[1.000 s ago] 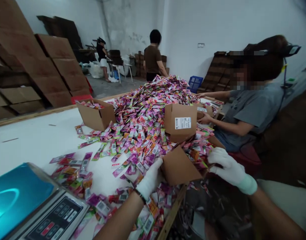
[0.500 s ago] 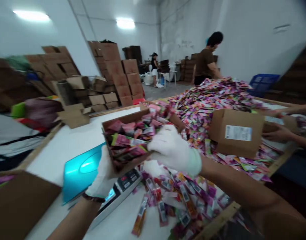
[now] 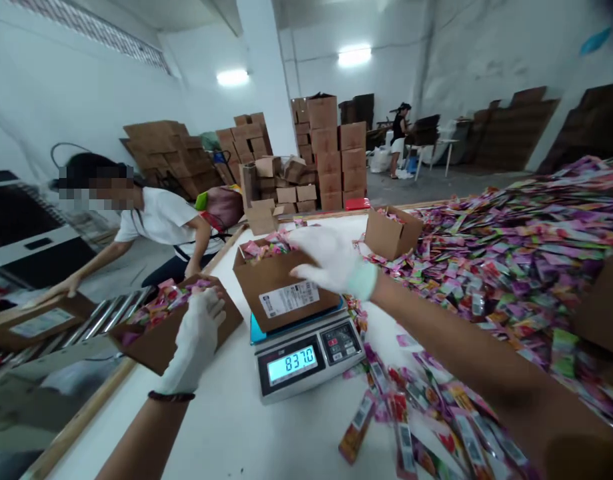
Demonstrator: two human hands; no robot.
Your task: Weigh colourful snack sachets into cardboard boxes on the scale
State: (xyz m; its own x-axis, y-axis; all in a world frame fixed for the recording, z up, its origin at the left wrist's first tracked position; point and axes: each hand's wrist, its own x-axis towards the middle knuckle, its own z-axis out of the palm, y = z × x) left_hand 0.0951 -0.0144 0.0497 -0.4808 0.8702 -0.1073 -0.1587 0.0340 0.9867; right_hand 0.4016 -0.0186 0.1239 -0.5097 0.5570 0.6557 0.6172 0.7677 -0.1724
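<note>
A cardboard box (image 3: 256, 283) of small colourful packets, with a white label on its front, stands on a digital scale (image 3: 306, 363) whose lit display reads 837.0. My right hand (image 3: 331, 260), in a white glove and smeared by motion, is at the box's upper right, thumb and fingers apart, with nothing visible in it. My left hand (image 3: 199, 333), gloved too, is raised left of the scale with its fingers loosely bent and apart. It overlaps a second packet-filled box (image 3: 156, 347); whether it touches that box I cannot tell.
Loose packets (image 3: 406, 413) lie right of the scale, and a large heap (image 3: 511, 233) spreads beyond. Another filled box (image 3: 393, 233) stands behind. At left a co-worker (image 3: 161, 220) leans beside a roller conveyor (image 3: 121, 310) carrying a labelled box. A wooden rim edges the table.
The view has swung left. My left hand has come off the box on the scale and moved left; my right hand has lifted from its packets. The display is now readable.
</note>
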